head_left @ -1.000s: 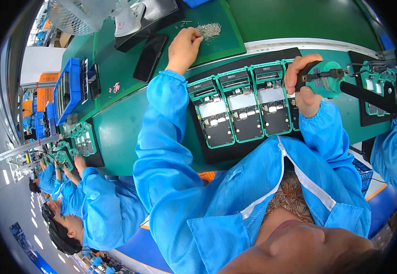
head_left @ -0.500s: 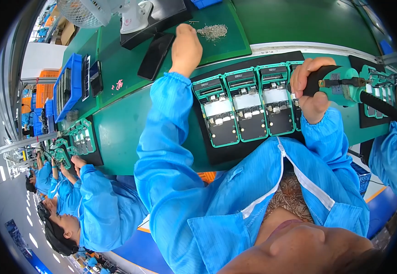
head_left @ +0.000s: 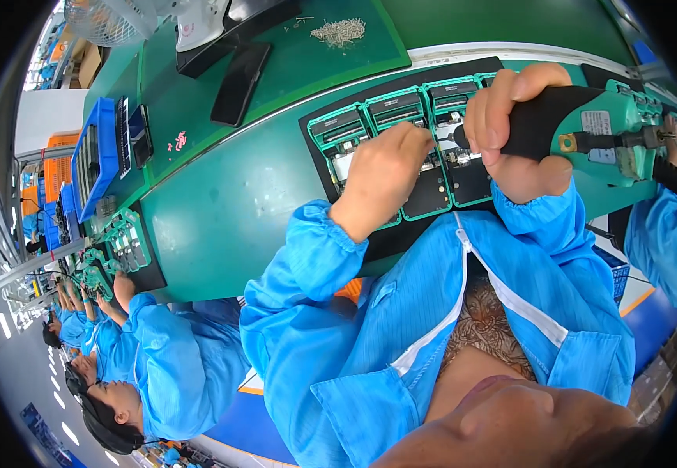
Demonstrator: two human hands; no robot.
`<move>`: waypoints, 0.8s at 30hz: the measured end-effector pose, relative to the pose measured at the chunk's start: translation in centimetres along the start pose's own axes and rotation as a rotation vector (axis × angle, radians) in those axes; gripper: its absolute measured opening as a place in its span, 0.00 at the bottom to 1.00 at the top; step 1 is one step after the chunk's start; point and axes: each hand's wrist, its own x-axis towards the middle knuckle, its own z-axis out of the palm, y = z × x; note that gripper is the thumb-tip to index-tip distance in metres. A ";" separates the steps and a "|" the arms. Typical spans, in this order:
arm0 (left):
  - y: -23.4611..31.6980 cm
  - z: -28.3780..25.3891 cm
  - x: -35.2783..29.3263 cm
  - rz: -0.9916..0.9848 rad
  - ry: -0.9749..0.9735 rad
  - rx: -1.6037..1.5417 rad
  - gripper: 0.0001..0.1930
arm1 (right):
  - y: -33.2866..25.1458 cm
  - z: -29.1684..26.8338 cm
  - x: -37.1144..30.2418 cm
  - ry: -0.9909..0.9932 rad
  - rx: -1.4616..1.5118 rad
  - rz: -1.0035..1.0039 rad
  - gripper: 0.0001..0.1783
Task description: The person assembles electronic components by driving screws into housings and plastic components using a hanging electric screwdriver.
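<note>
My right hand (head_left: 514,117) is wrapped around a green and black electric screwdriver (head_left: 588,129), which lies nearly level with its tip toward the left. Close to that tip, my left hand (head_left: 385,175) has its fingers pinched together; whatever is between them is too small to make out. Both hands are over a row of green frames (head_left: 449,183) holding dark panels and small metal parts. The frames rest on a black mat (head_left: 389,243). My left hand covers part of the left and middle frames, while the screwdriver hides those at right.
A heap of small silvery screws (head_left: 340,32) lies on the green mat beyond. Left of it are a flat black slab (head_left: 241,83), pink bits (head_left: 178,141), a blue tray (head_left: 107,156) and a fan (head_left: 108,19). A co-worker (head_left: 182,370) in blue sits at left.
My left hand has come back from beside the screw heap to the frames, its fingers now pinched. My right hand has brought the screwdriver slightly left, its tip close to my left fingers.
</note>
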 end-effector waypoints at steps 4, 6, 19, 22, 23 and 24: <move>0.0 0.8 -0.6 0.071 -0.015 0.010 0.08 | 0.0 0.3 -0.6 -0.028 0.029 0.006 0.41; 0.0 0.8 -0.6 0.102 0.006 -0.016 0.09 | -0.1 0.5 -0.7 -0.031 0.033 0.008 0.41; -0.4 0.6 -0.5 0.071 -0.030 0.086 0.10 | 0.7 0.9 -0.9 -0.028 -0.080 0.040 0.39; -0.6 -1.0 0.7 0.054 -0.084 0.126 0.10 | 1.6 0.5 -0.4 -0.061 -0.114 0.032 0.38; -1.1 -1.7 1.3 0.053 -0.070 0.099 0.10 | 2.4 -0.3 -0.2 -0.086 -0.027 -0.015 0.31; -1.5 -2.5 2.0 -0.004 -0.045 0.086 0.08 | 3.3 -1.1 -0.2 -0.111 0.060 -0.062 0.27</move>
